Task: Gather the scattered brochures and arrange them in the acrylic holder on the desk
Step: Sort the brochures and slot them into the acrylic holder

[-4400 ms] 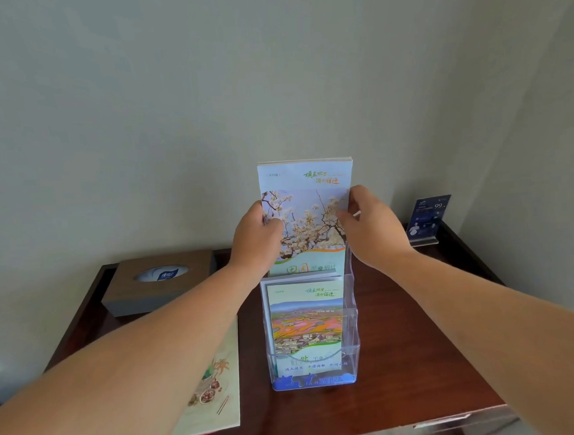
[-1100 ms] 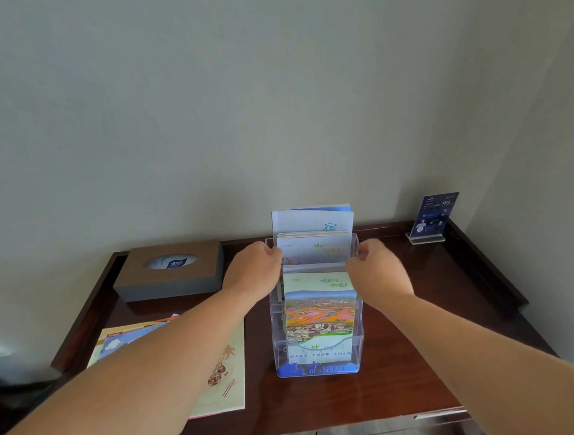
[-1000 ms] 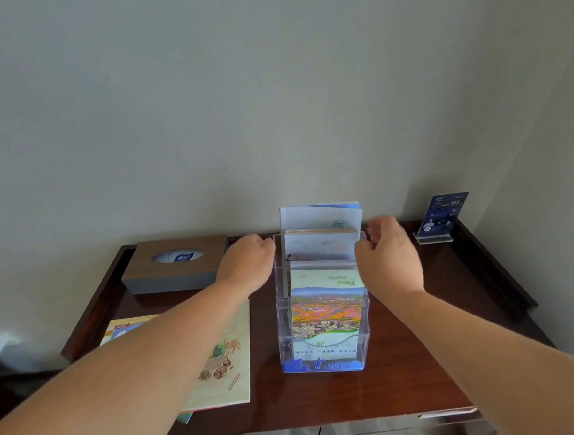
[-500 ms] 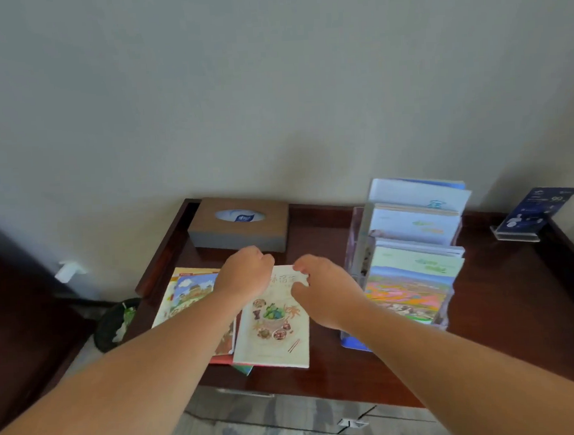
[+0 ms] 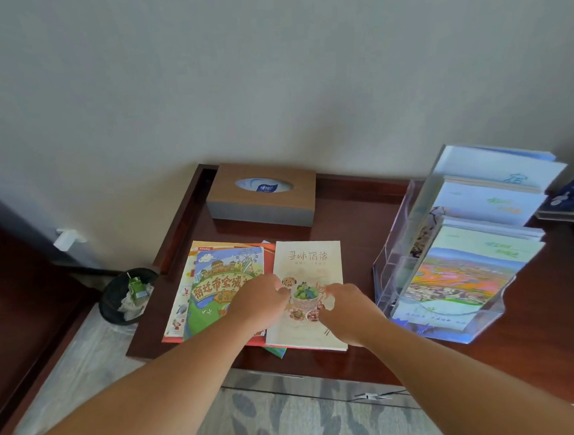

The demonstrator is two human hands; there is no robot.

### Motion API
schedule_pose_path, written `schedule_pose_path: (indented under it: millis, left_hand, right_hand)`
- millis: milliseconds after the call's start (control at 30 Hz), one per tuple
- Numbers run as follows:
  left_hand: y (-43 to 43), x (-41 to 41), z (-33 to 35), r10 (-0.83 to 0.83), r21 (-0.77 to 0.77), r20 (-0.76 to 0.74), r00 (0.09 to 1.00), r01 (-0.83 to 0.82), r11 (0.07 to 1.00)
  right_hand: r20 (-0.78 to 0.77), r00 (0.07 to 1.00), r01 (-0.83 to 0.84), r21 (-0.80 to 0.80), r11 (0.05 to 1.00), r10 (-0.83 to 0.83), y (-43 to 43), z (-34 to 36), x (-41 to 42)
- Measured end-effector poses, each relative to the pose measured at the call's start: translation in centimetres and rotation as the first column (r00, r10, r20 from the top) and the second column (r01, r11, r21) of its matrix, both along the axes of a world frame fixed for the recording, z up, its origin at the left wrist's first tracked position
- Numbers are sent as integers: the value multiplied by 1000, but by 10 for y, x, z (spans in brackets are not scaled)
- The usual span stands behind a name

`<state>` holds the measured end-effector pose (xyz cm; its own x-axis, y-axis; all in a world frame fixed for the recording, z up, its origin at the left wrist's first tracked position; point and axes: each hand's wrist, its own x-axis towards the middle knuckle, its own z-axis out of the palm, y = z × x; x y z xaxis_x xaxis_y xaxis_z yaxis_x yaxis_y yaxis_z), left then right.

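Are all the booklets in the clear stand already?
No, a cream booklet and a cartoon city booklet lie flat on the desk beside the acrylic holder.

Blossom brochure [image 5: 487, 203]: was held by both hands above the acrylic holder [image 5: 391, 261]; since seated in its second pocket. Left hand [image 5: 262, 305] and right hand [image 5: 345, 310]: quit the holder's sides, crossed left, and came down with curled fingers onto the cream food brochure [image 5: 309, 259] lying flat.

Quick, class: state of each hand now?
Left hand: fingers curled at the left edge of the cream brochure; grip cannot be told.
Right hand: curled on the cream brochure; grip cannot be told.
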<state>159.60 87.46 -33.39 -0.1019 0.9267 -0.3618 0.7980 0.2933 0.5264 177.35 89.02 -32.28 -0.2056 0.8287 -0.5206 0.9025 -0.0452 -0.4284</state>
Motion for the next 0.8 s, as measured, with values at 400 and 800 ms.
schedule_pose_path:
  millis: [400,800]
  left_hand:
    - [11,4,-9,13,-35,-3,1000,-13,999]
    - [28,19,-13,369,-184,215,904,-334,925]
  right_hand:
    - [62,998,-1,-16,1000,2,2,-16,-8]
    - [115,992,52,-49,997,-46,9,-22,-4]
